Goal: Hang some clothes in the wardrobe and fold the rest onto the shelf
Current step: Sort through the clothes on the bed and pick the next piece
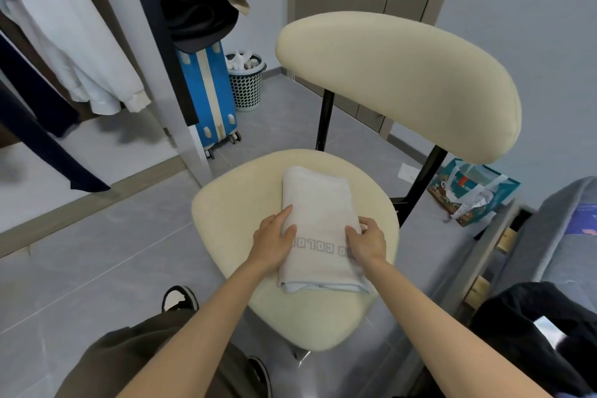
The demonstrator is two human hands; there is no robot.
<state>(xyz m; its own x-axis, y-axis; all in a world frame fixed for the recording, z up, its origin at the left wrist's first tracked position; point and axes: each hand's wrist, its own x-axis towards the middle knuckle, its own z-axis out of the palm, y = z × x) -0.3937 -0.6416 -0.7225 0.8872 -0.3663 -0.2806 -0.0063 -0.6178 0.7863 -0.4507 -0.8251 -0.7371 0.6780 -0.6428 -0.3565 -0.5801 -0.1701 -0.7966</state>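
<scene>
Head view: hands (319,241) grip folded cloth (318,203) lettered "COLO".

White lettered cloth (318,223); cream chair (400,81); blue, cream-striped suitcase (210,90).

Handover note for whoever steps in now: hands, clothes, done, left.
Left hand: flat, pressing the left edge of the folded white garment.
Right hand: fingers curled over its right edge, so a grip.
The garment lies folded on the cream chair seat.
In the wardrobe on the left, a white garment and dark clothes already hang.
Done: this piece is folded.
Left: carry it to the shelf, not visible here. Dark clothing lies at lower right, possibly next.
</scene>
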